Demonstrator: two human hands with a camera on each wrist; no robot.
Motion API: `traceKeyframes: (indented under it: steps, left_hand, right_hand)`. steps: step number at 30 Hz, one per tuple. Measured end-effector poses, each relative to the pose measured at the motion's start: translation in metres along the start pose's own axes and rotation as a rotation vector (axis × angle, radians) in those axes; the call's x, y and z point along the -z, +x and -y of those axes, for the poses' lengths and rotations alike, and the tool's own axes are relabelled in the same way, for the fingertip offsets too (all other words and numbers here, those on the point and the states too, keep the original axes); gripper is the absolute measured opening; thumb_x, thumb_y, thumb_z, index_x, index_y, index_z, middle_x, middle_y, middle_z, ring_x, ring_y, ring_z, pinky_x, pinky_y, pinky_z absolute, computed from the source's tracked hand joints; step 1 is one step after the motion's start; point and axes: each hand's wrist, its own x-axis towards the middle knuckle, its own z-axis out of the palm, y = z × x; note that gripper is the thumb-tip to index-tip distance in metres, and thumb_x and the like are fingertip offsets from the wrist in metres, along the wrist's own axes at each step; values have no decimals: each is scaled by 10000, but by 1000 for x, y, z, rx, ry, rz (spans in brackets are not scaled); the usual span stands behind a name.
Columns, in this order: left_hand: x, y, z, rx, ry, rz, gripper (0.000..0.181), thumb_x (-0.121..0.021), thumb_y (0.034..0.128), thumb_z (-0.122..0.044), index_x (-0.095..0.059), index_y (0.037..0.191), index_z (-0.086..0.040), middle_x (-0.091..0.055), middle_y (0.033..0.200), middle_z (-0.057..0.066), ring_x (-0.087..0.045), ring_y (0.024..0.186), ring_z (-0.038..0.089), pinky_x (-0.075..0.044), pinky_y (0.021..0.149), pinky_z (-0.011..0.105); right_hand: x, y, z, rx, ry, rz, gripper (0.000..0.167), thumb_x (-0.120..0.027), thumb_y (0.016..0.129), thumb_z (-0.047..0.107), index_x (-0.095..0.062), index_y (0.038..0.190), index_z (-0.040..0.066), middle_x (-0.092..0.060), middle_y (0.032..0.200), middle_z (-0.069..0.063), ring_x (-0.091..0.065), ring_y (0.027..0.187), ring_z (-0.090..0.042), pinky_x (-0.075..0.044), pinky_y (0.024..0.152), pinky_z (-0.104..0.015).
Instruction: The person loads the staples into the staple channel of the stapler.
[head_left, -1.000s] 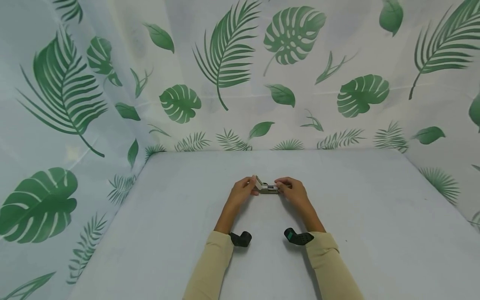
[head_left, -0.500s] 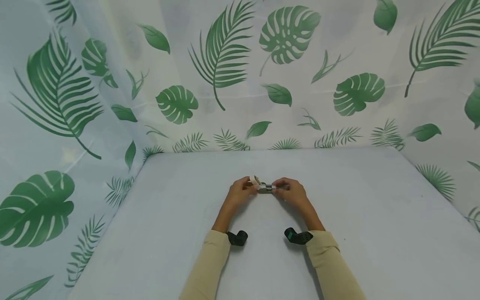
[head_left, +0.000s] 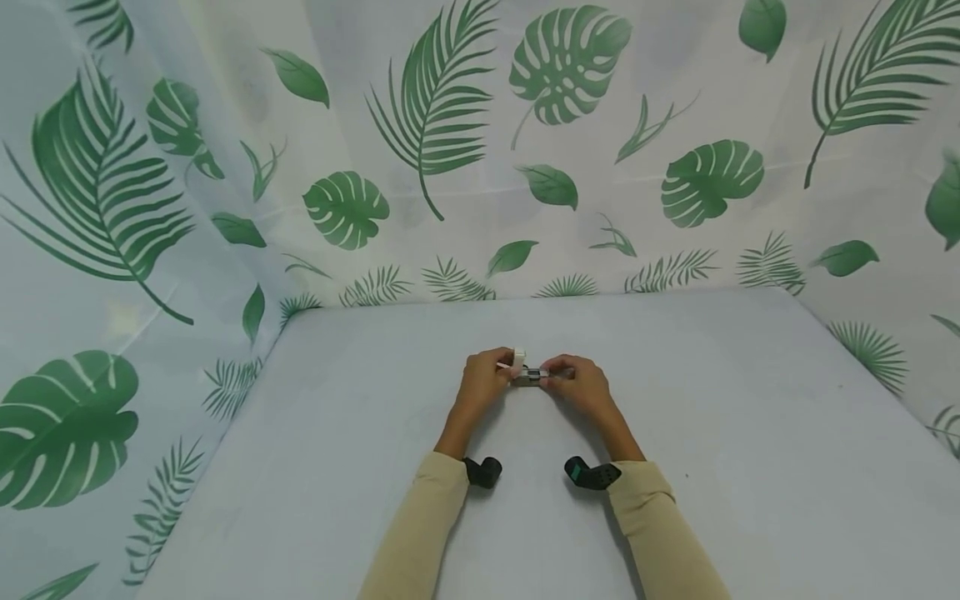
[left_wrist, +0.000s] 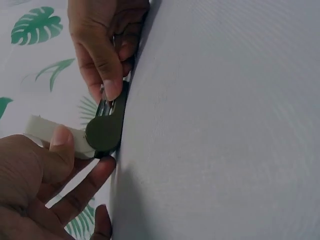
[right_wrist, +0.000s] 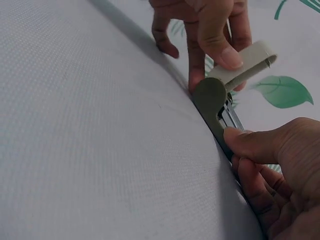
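Observation:
A small stapler (head_left: 529, 377) is held low at the tabletop between my two hands. Its cream top cover (right_wrist: 251, 61) is swung up from the dark green base (left_wrist: 104, 134), baring the metal staple channel (right_wrist: 231, 118). My left hand (head_left: 483, 382) pinches the cover, thumb on its face, with a fingertip at the hinge end. My right hand (head_left: 587, 383) grips the far end of the base between thumb and fingers, which hide that end. Whether staples lie in the channel cannot be made out.
A white cloth-covered table (head_left: 337, 433) spreads around the hands. Behind and at both sides hangs a pale curtain (head_left: 465, 250) with green leaf prints. Black wrist cameras (head_left: 592, 474) sit at the beige sleeves (head_left: 420, 525).
The stapler's cover has turned from leaning left to standing more upright, with my left hand moving along with it. My right hand keeps hold of the base's end. The head view has shifted slightly.

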Motion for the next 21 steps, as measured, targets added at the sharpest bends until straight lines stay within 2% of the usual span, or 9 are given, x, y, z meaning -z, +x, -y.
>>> traceKeyframes:
  steps: [8,11,16,21]
  left_hand:
    - [-4,3,-12,-77,253,-42,175,-721,880,-186,-725,1023,-85,-750,1002,26,-690,911,164,-535,751,318]
    - [-6,3,-17,-76,308,-44,208,-727,874,-197,-732,1053,-92,-744,1000,23,-697,930,174,-543,761,328]
    - [-6,3,-26,-79,424,-13,254,-721,886,-206,-732,1118,-103,-724,1013,27,-702,929,207,-555,757,350]
    - [-8,2,-30,-71,469,4,259,-722,887,-213,-737,1131,-129,-709,996,9,-698,892,198,-556,732,356]
  right_hand:
    - [2,0,2,-4,15,-5,229,-755,859,180,-717,1049,60,-718,1034,-143,-575,704,-160,-413,622,-281]
    - [3,0,3,-10,13,-9,235,-758,856,187,-717,1049,59,-717,1040,-142,-590,736,-183,-418,635,-286]
    - [3,0,4,-4,-5,-14,249,-763,848,187,-710,1042,40,-713,1057,-156,-610,798,-231,-418,662,-299]
    - [2,-1,2,-8,-20,-18,253,-765,842,169,-696,1032,18,-710,1050,-165,-623,807,-248,-430,663,-312]
